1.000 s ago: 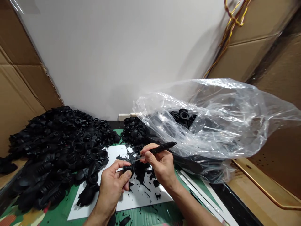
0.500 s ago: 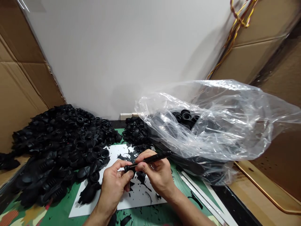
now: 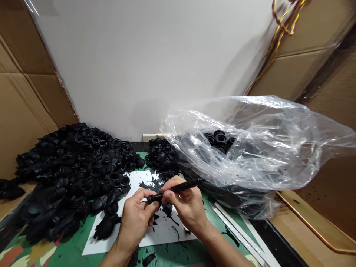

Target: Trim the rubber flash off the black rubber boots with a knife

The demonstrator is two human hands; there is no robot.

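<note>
Centrally, above a white sheet (image 3: pixel 155 239), the left hand (image 3: pixel 136 211) pinches a small black part (image 3: pixel 152 199) narrowly between thumb and fingers. The part is dark and rounded where it shows; the fingers cover much of it, so its long axis cannot be told with certainty. At its 3 o'clock side, the right hand (image 3: pixel 187 204) holds a black tool (image 3: pixel 185 185) in a closed, pen-like grip. The tool is slender and straight, with a thicker, dark handle and a thinner front end. Its long axis slopes gently: the butt points between 2 and 3 o'clock, the front end between 8 and 9, toward the part. Whether the tip touches the part cannot be seen.

Clock positions about the hands: between 9 and 10, a large pile of black pieces (image 3: pixel 78 174), some ribbed; at 12, a smaller black heap (image 3: pixel 162 154); at 2, a clear plastic bag (image 3: pixel 272 163) with black rings (image 3: pixel 220 137) showing in it; at 4, white strips (image 3: pixel 239 231) on a green surface (image 3: pixel 169 256). Black scraps (image 3: pixel 168 211) litter the sheet.
</note>
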